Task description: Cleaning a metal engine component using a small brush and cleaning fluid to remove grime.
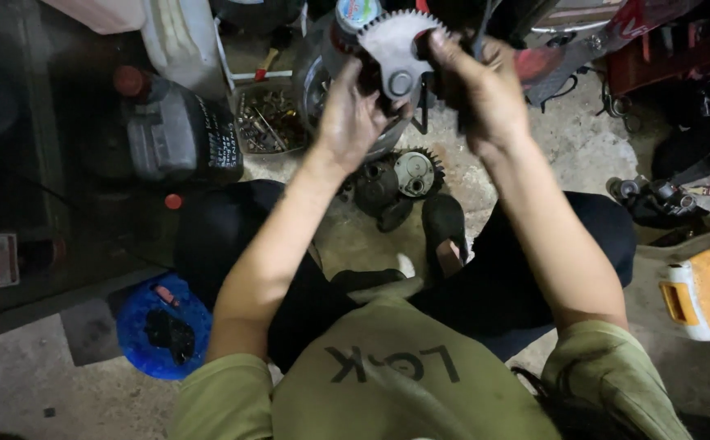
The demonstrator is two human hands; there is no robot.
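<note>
Both hands are raised in front of me around a grey toothed gear wheel (396, 49) with a round hub. My left hand (348, 114), greasy, cups the gear from below and left. My right hand (479, 85) grips its right edge, and a dark thin tool sticks up between those fingers. Below the hands, on the concrete floor, lie dark engine parts (379, 189) and a second toothed wheel (417, 171).
A dark jug with a red cap (171, 130) stands at left, beside a tray of small metal parts (269, 118). A blue bowl (163, 326) sits by my left knee. A yellow container (709, 289) lies at right, with machine parts (657, 195) behind it.
</note>
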